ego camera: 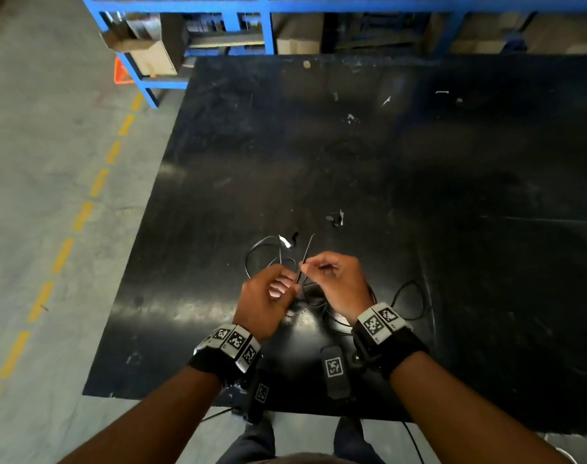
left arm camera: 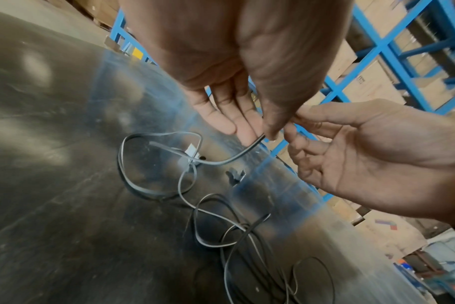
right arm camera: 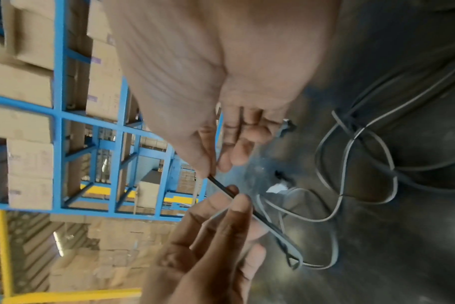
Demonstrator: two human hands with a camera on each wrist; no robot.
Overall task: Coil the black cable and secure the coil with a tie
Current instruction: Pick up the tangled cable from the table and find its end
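Note:
The black cable [ego camera: 247, 262] lies in loose loops on the black table [ego camera: 419, 162], partly under my hands, with a white tag [ego camera: 284, 242] on one strand. My left hand [ego camera: 285, 289] pinches a strand of the cable [left arm camera: 222, 162] between thumb and fingers [left arm camera: 247, 131], just above the table. Close to its right, my right hand [ego camera: 303, 267] pinches a thin black tie [ego camera: 308, 249] between thumb and forefinger. In the right wrist view the tie [right arm camera: 221, 186] runs from the right hand [right arm camera: 210, 172] past the left hand's fingertips [right arm camera: 240, 203].
Small black and white scraps [ego camera: 333, 218] lie just beyond the cable. Blue shelving [ego camera: 268, 28] with cardboard boxes stands behind the table. The table's left edge drops to a grey floor with a dashed yellow line [ego camera: 81, 216].

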